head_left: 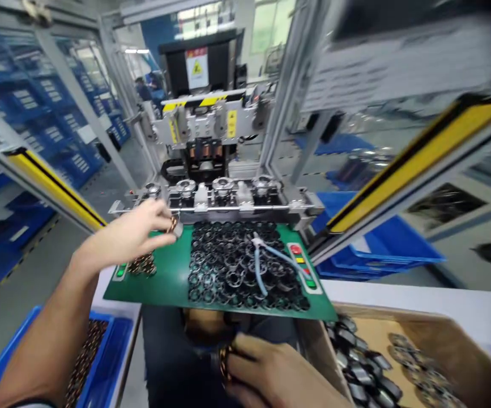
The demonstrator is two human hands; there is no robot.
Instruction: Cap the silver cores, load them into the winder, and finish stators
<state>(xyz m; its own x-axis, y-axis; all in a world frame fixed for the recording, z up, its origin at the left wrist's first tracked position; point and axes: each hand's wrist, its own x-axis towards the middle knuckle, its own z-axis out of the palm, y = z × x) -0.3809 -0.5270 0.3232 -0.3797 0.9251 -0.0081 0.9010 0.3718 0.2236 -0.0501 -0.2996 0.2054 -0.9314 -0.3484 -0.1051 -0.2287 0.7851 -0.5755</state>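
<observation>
On the head feed I find the left hand [137, 229] grasping a copper-wound part [176, 227] between thumb and fingertips, above the left side of the green table [171, 286]. The part is short and cylinder-like; I read its axis as running roughly across the view, dipping slightly to the right, with a silver-grey face turned right, away from the palm. The right hand [270, 365] is lower, in front of the table's near edge, its fingers curled on a copper-wound ring [225, 362]. I see that ring nearly edge-on, its longer outline close to upright; blur hides finer detail. Just below the left hand I record a cluster of wound pieces [142, 264], beside a left button panel [120, 272]. The middle of the table carries black rings [209, 277] in close rows. Pliers [258, 266] lie on them, tips toward the far side, pale blue handles spread toward the near and right sides. A right button panel [304, 267] stands at the right edge. Behind the table I log a fixture row [222, 185] with four round seats. A blue bin [115, 354] of wound pieces stands lower left; a cardboard box [419, 314] holding metal parts stands lower right.
</observation>
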